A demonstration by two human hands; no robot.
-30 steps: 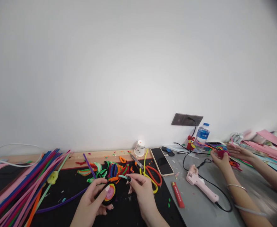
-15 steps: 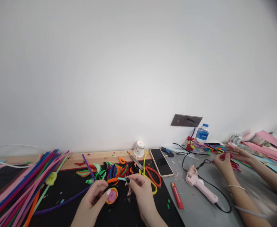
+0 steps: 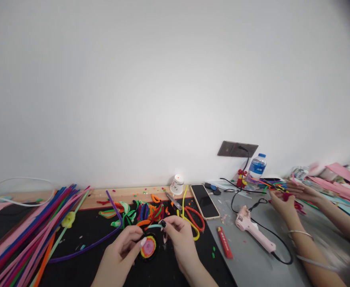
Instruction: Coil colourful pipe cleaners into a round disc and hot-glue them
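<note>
Coiled disc (image 3: 148,246) held over black mat (image 3: 91,231) — white wall (image 3: 175,87) behind.

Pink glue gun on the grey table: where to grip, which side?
Probably mid-handle, from above on the near-left side. The pink glue gun lies flat, its long, straight handle slanting right and toward the viewer, away from the bulky head. The black cord leaves the handle's near end and loops along its right, so fingers should keep clear there.
</note>
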